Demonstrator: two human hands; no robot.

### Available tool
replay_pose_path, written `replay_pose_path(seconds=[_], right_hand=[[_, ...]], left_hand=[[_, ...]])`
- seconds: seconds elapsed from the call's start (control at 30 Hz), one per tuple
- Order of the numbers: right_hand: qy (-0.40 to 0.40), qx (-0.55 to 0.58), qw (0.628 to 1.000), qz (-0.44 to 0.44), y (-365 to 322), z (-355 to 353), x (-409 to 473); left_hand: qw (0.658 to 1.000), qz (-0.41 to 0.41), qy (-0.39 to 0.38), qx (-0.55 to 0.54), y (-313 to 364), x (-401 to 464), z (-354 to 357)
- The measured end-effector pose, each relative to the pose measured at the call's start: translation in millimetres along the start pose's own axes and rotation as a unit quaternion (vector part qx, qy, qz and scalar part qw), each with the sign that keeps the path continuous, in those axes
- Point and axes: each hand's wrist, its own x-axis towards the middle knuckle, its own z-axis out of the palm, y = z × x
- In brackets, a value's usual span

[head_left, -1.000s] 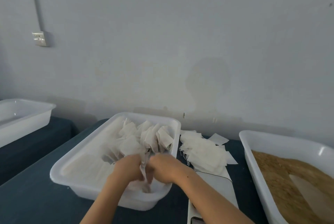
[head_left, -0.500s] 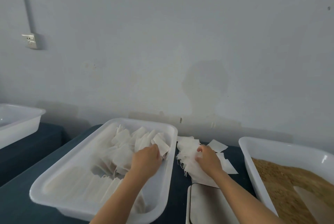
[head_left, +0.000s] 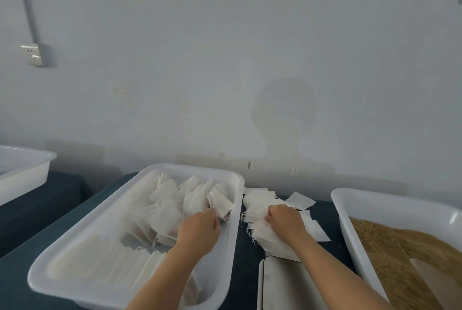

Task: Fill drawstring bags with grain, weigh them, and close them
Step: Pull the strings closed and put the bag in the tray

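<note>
A white plastic tray [head_left: 75, 229] in front of me holds several white filled cloth bags [head_left: 175, 199]. My left hand [head_left: 200, 228] lies inside it with fingers curled against a bag near the right wall. To the right, a loose pile of flat empty drawstring bags [head_left: 260, 209] lies on the dark table. My right hand [head_left: 283, 218] rests on that pile with its fingers curled into the top bags. A white tray of brown grain [head_left: 400, 247] stands at the right. A white scale [head_left: 287, 284] sits just below the pile, partly under my right forearm.
A second white tray [head_left: 22, 172] stands on another dark table at the far left. The wall runs close behind the trays, with a socket [head_left: 33, 54] high on the left. A pale scoop [head_left: 437, 282] lies in the grain.
My hands have parted: a second ago they were together at the tray's near end. The left moved up to the tray's right wall, the right went over onto the empty bag pile.
</note>
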Motion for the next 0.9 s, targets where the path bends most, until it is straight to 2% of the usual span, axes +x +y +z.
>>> replay_pose_path(seconds=[0.13,0.2,0.33,0.43,0.5,0.6,0.73,0.8,0.9], right_hand=[[-0.014,-0.079,0.995,-0.051,-1,-6,-4],[0.018,-0.077,0.996,-0.04,-2,-13,-6],[0.134,0.056,0.989,0.019,8,-47,-13],[0.153,0.21,0.963,0.066,24,-84,-28],[0.153,0.328,0.927,0.095,38,-107,-43],[0.14,0.443,0.878,0.114,66,-133,-71],[0.098,0.537,0.818,0.183,103,-147,-115],[0.074,0.565,0.796,0.205,120,-148,-137],[0.023,0.582,0.791,0.189,144,-147,-168]], left_hand=[[1.0,0.005,0.008,-0.001,-1,-1,2],[1.0,0.005,0.018,-0.004,0,-3,1],[0.997,0.011,0.067,-0.044,10,-1,-6],[0.989,0.053,0.104,-0.088,35,5,-18],[0.98,0.072,0.092,-0.162,61,7,-24],[0.948,0.08,0.017,-0.309,109,9,-23],[0.871,0.12,-0.098,-0.467,175,-3,-7],[0.849,0.147,-0.12,-0.492,205,-11,7],[0.827,0.156,-0.114,-0.529,243,-23,26]])
